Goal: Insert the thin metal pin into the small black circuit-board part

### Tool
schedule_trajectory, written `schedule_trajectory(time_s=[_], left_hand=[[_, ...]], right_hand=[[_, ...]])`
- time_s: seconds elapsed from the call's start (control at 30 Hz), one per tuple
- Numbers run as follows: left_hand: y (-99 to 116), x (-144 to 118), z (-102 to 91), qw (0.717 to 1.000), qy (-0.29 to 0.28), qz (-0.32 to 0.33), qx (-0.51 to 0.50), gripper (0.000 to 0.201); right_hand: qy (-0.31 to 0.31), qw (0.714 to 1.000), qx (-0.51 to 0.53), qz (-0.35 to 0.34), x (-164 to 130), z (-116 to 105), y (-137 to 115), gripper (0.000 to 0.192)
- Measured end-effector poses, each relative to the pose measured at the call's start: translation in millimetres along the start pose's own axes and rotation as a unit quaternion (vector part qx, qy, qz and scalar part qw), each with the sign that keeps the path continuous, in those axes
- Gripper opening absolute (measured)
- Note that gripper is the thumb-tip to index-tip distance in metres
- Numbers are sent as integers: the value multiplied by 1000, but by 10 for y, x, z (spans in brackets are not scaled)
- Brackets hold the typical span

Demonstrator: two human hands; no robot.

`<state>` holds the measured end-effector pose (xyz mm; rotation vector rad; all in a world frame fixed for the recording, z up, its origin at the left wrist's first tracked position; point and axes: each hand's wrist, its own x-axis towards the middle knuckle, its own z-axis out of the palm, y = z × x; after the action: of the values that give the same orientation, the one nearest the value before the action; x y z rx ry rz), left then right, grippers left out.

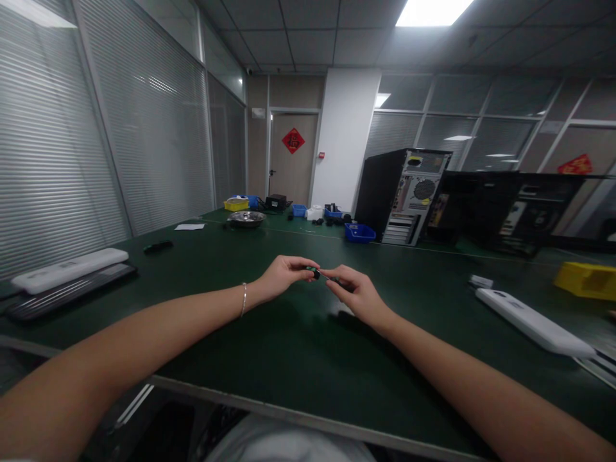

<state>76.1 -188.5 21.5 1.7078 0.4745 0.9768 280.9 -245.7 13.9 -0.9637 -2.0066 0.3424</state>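
Small dark part [315, 272]: pinched between both hands' fingertips, mostly covered (too small to identify); far bins' contents indistinct.

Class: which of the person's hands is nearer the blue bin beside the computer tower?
Right. The right hand lies below the blue bin; the left hand is farther left.

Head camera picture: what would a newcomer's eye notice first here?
Two bare hands meet at the middle, over the green table: the left hand and the right hand pinch a small dark part between their fingers. Behind them, to the right, a computer case stands upright.
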Motion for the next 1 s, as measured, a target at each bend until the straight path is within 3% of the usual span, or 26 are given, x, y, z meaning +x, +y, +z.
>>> schedule_trajectory(time_s=[0.37,0.5,0.6,0.7,0.8,1.0], left_hand=[[-72,32,-103,997,-58,-35,21,26],[-71,14,-144,987,-135,-54,75,26],[-26,-34,-107,954,-230,-13,191,28],[34,-77,-25,912,-286,62,288,29],[79,-99,37,890,-297,98,331,31],[105,-104,22,892,-285,104,334,28]], right_hand=[[-37,999,-30,-15,4,-45,-28,29],[-23,999,-26,-6,6,-62,10,29],[-18,1000,-23,2,5,-72,38,28],[-19,1000,-16,1,4,-68,62,29],[-24,1000,-11,1,4,-58,76,29],[-21,1000,-11,16,6,-61,26,28]])
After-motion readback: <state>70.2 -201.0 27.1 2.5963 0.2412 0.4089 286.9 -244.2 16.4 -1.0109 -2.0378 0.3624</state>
